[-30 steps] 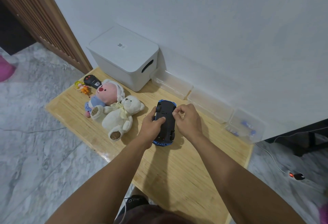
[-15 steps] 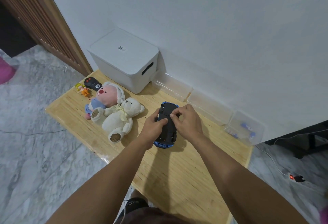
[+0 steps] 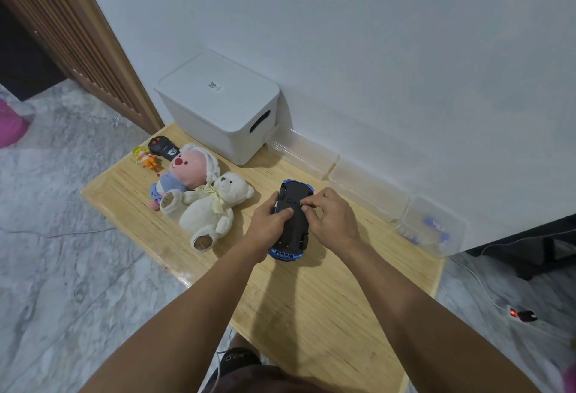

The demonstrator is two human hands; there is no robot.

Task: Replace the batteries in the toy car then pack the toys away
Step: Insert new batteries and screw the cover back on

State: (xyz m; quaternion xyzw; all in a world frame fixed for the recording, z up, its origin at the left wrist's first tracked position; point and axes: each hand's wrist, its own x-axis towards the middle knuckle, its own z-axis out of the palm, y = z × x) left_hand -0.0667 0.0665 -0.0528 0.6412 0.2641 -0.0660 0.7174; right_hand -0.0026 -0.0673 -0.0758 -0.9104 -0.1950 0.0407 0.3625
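Note:
A blue toy car (image 3: 293, 196) lies upside down on the wooden table (image 3: 311, 305), its black underside facing up. My left hand (image 3: 269, 221) grips the car's left side, thumb across the underside. My right hand (image 3: 332, 216) has its fingers curled on the middle of the underside, fingertips pinching at something too small to make out. A white teddy bear (image 3: 208, 209), a pink plush doll (image 3: 184, 171), a small orange figurine (image 3: 146, 159) and a black remote control (image 3: 163, 148) lie to the left.
A white lidded storage box (image 3: 218, 103) stands against the wall at the back. Three clear plastic trays line the wall to the right; the rightmost tray (image 3: 433, 227) holds small blue-tipped items. A power strip (image 3: 522, 314) lies on the marble floor at right.
My right hand's fingers have moved left from the car's right edge onto the middle of its underside. The left hand and the car have stayed where they were.

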